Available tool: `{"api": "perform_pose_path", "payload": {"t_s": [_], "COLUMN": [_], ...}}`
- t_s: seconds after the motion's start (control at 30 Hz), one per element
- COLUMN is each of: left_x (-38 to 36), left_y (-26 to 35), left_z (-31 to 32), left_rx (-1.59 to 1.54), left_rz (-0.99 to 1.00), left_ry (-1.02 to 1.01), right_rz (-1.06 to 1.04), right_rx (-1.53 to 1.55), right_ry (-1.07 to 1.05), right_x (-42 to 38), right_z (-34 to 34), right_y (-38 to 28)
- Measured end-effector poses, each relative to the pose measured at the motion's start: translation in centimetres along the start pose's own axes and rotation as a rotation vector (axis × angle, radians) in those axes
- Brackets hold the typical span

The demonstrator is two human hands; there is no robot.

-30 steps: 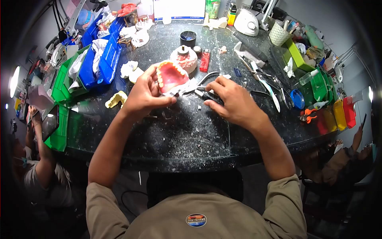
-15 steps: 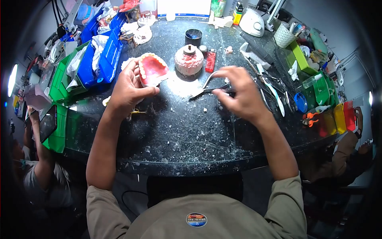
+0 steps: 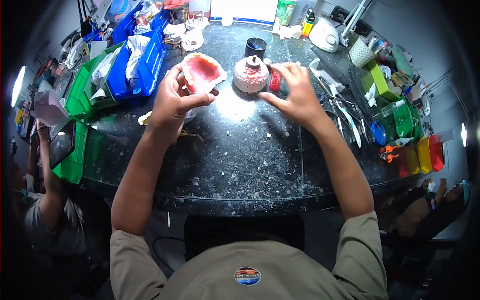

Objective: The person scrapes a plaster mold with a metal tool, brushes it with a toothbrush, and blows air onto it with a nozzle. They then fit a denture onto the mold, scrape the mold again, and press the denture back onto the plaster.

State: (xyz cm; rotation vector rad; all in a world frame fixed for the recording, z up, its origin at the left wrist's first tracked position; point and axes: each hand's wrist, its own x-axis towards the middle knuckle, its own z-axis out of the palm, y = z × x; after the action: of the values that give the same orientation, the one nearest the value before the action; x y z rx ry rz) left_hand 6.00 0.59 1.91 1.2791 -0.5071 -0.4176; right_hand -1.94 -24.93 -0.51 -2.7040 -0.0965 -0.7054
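My left hand is closed around a denture model with a pink base and a row of pale teeth, tilted so its hollow inner side faces up. My right hand is open, thumb and fingers apart, just right of a round spirit burner coated in pinkish wax. A red lighter stands between burner and hand, partly covered by the fingers. The thumb tip is close to the burner's lower right side.
A black cup stands behind the burner. Metal hand tools lie to the right, near a blue lid. Blue bins and green bins line the left. Other people sit at both sides.
My right hand has moved up toward the burner and lighter. The metal pliers-like tool under it no longer shows there. My left hand still holds the denture model; the view has shifted slightly.
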Motion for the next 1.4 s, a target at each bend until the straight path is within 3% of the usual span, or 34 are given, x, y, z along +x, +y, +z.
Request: {"api": "perform_pose_path", "payload": {"t_s": [0.13,0.5,0.57,0.63,0.7,0.77,0.83,0.9,1.07,1.17,1.23,1.3,1.4], "left_x": [0.1,-0.5,-0.6,-0.7,-0.9,-1.3,-1.9,-2.2,-2.2,-2.5,-2.3,-2.4,-2.4], "left_y": [-0.2,-0.2,0.1,-0.1,-0.1,-1.1,-0.9,-0.8,-2.3,-1.3,-2.0,-2.0,-1.5], "left_z": [-0.1,0.9,0.9,0.8,1.0,1.1,2.3,2.7,1.5,3.4,2.5,2.5,2.8], "left_rx": [-0.024,-0.050,-0.057,-0.017,0.038,0.034,-0.074,-0.071,0.003,-0.200,-0.157,-0.177,-0.224], "left_rz": [0.004,-0.083,-0.132,-0.157,-0.192,-0.219,-0.243,-0.281,-0.334,-0.347,-0.338,-0.337,-0.385], "left_ry": [0.010,-0.118,-0.178,-0.262,-0.375,-0.396,-0.415,-0.403,-0.419,-0.347,-0.418,-0.434,-0.405], "right_rz": [0.044,0.038,0.093,0.329,0.383,0.428,0.381,0.428,0.378,0.268,0.264,0.248,0.230], "right_rx": [-0.084,0.087,0.237,0.173,0.051,0.137,-0.014,-0.246,-0.156,-0.188,-0.091,0.337,0.561], "right_ry": [0.046,-0.065,0.060,0.191,0.216,0.161,0.134,-0.025,-0.067,0.174,0.351,0.608,0.751], "right_x": [2.3,-2.6,-1.9,-1.9,-2.8,-3.4,-3.2,-3.1,-3.5,-4.2,-3.5,-2.9,-3.0], "right_z": [2.6,-1.7,-3.4,-6.0,-7.5,-7.5,-6.9,-5.6,-5.7,-5.1,-6.5,-6.9,-8.2], "right_y": [-1.0,-1.9,1.0,4.7,9.8,11.9,11.2,10.9,12.4,13.1,12.2,12.0,10.3]}}
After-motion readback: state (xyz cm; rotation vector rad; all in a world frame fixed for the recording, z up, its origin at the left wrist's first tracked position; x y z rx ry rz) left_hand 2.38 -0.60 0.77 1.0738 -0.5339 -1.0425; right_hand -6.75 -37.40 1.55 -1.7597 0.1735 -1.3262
